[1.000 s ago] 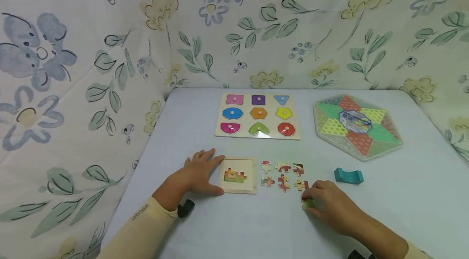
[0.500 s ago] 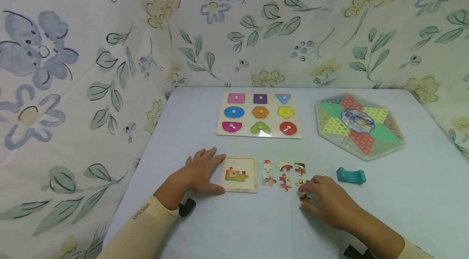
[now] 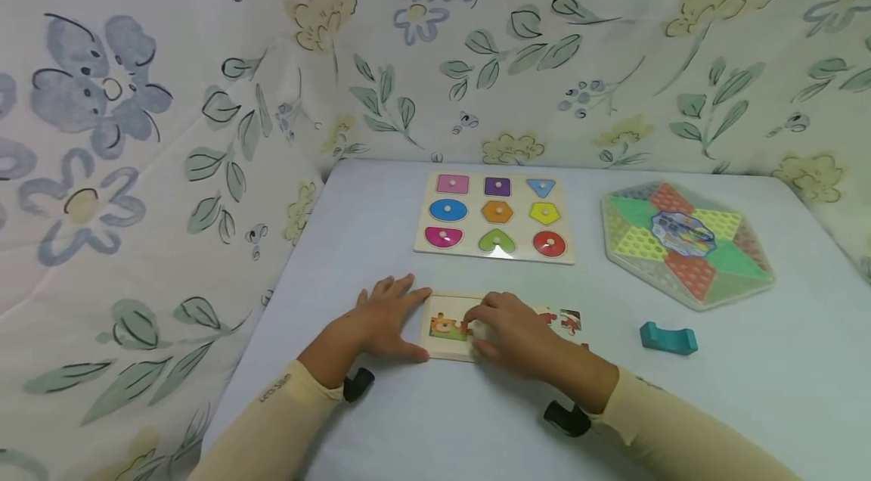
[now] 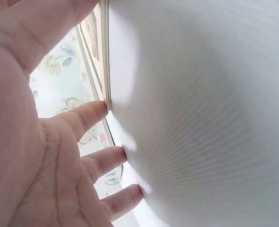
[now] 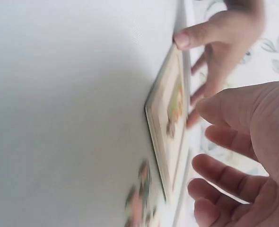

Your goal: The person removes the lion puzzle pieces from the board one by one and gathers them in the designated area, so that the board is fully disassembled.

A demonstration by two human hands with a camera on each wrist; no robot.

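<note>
My left hand [image 3: 391, 326] lies spread at the left side of a small wooden puzzle tray [image 3: 445, 355], with thumb and index finger touching its edge. Joined jigsaw pieces [image 3: 445, 327] with an orange animal face sit inside the tray. Over the tray's right part is my right hand [image 3: 513, 333], fingers loosely bent near the right end of those pieces. No piece shows between its thumb and fingers in the right wrist view. Loose jigsaw pieces [image 3: 570, 321] lie right of the tray, partly hidden by the right hand and wrist.
A wooden shape board [image 3: 469, 252] with coloured knobbed shapes lies behind the tray. To its right is a hexagonal game board [image 3: 687, 239] with coloured triangles. A teal curved block [image 3: 669, 339] stands at the right. Flowered cloth [image 3: 503, 50] hangs behind the white table.
My right hand has left the loose lower-right piece and moved left to the tray. The left hand keeps its place at the tray. The head view has shifted slightly.
</note>
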